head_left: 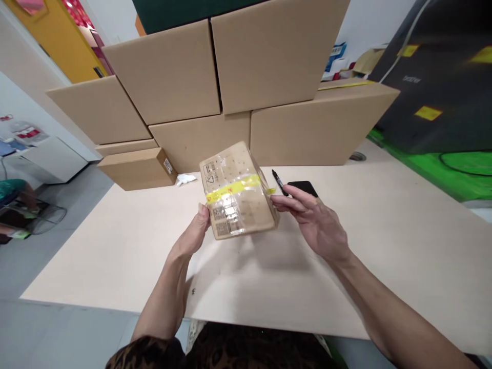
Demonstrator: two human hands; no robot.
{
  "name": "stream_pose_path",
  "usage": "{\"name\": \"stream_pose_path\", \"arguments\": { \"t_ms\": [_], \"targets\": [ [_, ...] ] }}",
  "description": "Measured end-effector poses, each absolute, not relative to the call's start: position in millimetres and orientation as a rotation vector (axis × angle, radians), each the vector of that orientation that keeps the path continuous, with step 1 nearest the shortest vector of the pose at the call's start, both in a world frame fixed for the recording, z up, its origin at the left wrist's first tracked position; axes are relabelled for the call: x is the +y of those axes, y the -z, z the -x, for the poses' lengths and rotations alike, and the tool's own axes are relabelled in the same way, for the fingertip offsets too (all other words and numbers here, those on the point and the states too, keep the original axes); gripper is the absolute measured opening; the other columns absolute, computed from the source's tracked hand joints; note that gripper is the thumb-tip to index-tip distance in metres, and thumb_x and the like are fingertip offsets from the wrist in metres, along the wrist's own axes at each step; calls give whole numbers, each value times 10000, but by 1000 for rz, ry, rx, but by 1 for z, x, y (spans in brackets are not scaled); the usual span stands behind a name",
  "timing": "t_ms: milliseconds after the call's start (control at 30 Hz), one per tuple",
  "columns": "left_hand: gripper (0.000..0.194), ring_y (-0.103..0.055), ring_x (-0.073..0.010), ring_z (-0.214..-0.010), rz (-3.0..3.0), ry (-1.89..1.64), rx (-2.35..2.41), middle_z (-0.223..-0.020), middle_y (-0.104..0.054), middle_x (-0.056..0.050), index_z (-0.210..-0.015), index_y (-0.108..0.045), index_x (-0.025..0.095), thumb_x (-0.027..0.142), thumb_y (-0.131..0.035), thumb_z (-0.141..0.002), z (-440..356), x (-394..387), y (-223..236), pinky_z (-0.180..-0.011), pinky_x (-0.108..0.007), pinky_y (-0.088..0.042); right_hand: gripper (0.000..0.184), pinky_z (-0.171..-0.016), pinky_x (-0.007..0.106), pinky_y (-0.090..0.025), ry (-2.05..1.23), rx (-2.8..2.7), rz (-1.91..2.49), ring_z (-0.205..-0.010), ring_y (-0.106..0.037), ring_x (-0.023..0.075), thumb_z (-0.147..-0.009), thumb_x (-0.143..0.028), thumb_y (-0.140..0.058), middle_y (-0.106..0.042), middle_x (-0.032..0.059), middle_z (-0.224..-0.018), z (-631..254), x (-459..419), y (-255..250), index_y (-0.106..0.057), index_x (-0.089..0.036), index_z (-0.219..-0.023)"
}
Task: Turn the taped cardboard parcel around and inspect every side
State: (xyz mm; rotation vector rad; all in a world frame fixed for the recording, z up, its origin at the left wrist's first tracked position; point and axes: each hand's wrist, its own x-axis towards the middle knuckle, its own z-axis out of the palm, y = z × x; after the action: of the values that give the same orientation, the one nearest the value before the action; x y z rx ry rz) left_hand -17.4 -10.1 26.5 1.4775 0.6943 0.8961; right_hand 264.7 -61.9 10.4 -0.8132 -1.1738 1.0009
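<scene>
A small cardboard box (249, 210) with yellow tape across its face is held tilted above the table (126, 246). Printed marks and shiny clear tape show on its left part. My left hand (195, 228) grips the box's left edge, thumb in front and the other fingers hidden behind. At the right side, my right hand (315, 220) has its fingers stretched out, with the tips at the box's edge near a loose end of yellow tape. Just behind that hand lie a black marker (280, 182) and a flat black object (303, 187).
Large cardboard boxes (184, 77) stand stacked along the table's back. A smaller closed carton (134, 169) sits at the back left, beside a crumpled white scrap (186, 179). A roll of tape (357, 156) lies at the back right. Part of another person (15, 197) shows far left.
</scene>
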Motion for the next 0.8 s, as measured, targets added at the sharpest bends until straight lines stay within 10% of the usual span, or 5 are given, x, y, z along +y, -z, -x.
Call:
{"name": "stream_pose_path", "arguments": {
  "t_ms": [267, 567, 800],
  "targets": [
    [820, -732, -349, -1181, -1665, -847, 613, -1355, -745, -148, -1646, -459, 319, 722, -633, -953, 21, -13, -27, -1100, -601, -529, 525, -1248, 611, -452, -927, -1173, 798, -1476, -601, 342, -970, -674, -592, -717, 41, -1502, -261, -63, -15, -720, -370, -1379],
    [1090, -297, -413, -1631, -1804, -930, 726, -1804, -240, -144, -1733, -175, 345, 539, -818, -875, -16, -14, -5, -1324, -638, -246, 620, -1313, 561, -404, -1061, -1126, 738, -1551, -520, 329, -939, -660, -673, -589, 34, -1645, -252, -55, 1, -654, -348, -1475],
    [782, -485, -338, -1510, -1476, -1236, 664, -1624, -509, -128, -1514, -464, 322, 831, -547, -928, -15, -7, 9, -1249, -551, -404, 489, -1298, 561, -421, -952, -1235, 676, -1537, -543, 295, -1031, -593, -588, -640, 7, -1597, -248, -61, 15, -655, -412, -1480]
  ]
}}
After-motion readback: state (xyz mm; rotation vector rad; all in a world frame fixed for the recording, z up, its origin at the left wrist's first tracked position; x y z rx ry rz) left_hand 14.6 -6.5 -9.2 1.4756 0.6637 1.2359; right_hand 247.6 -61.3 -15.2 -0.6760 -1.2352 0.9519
